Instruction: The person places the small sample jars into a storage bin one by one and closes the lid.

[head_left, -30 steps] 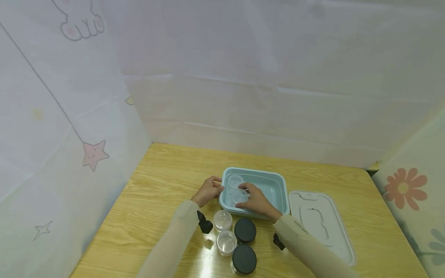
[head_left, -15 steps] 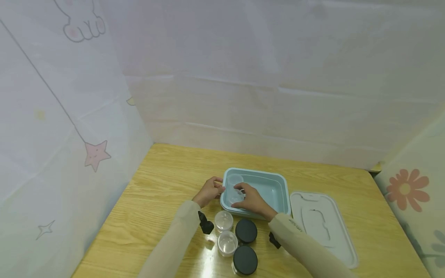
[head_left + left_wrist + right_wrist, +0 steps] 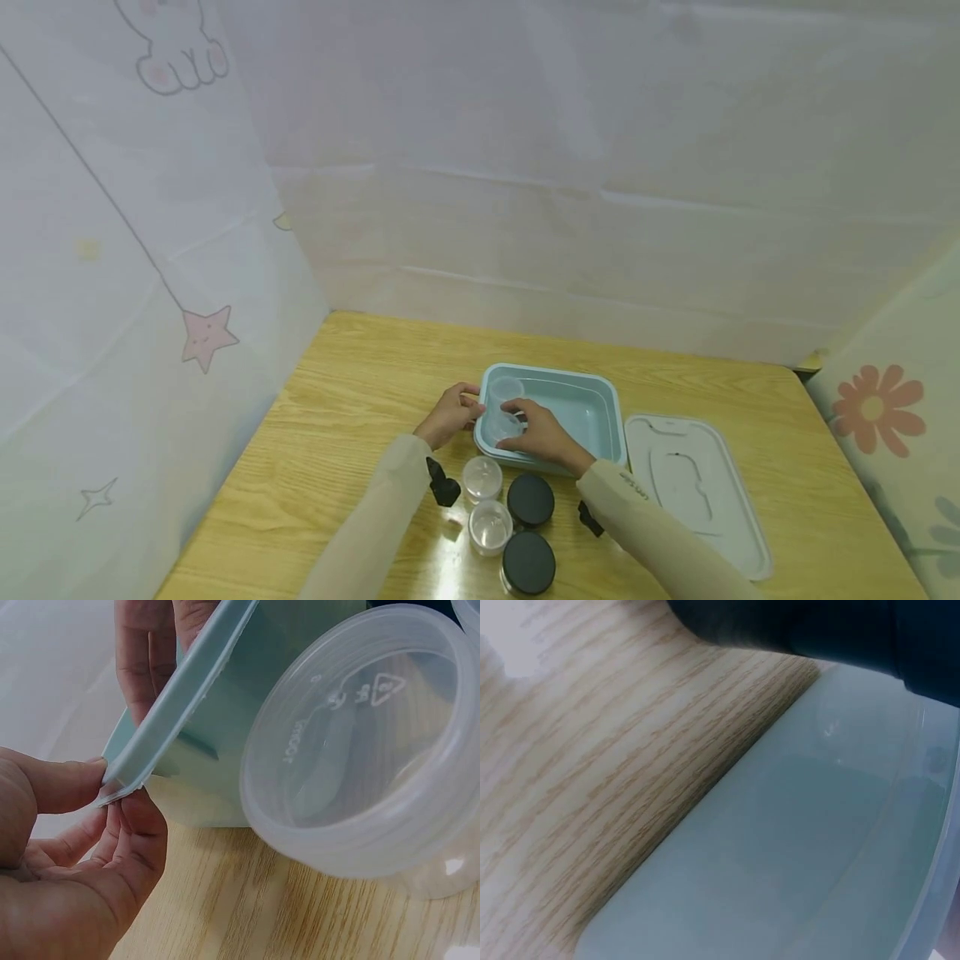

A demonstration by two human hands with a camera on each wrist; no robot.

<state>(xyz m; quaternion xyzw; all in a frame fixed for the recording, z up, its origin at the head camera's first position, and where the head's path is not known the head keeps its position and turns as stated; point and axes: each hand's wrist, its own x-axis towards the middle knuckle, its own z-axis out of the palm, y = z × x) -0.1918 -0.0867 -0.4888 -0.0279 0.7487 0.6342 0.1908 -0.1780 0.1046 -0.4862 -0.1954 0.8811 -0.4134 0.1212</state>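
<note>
A light blue plastic box (image 3: 588, 425) stands on the wooden table. My left hand (image 3: 452, 414) pinches its left rim; in the left wrist view the thumb and curled fingers close on the rim's corner (image 3: 142, 761). Inside the box's front left part, my right hand (image 3: 543, 433) grips a clear round plastic container (image 3: 505, 427) between thumb and fingers. Behind it, in the back left corner, sits a similar clear container (image 3: 507, 388). The right wrist view shows only the box's outer wall (image 3: 742, 825), without the fingers.
In front of the box stand two clear containers (image 3: 482, 477) and two jars with black lids (image 3: 531, 500). A whitish rectangular lid (image 3: 697, 483) lies to the right of the box. Printed cloth walls (image 3: 562, 208) surround the table (image 3: 360, 367).
My right hand has moved slightly left with the clear container, toward the box's left wall. The left hand stays at the rim.
</note>
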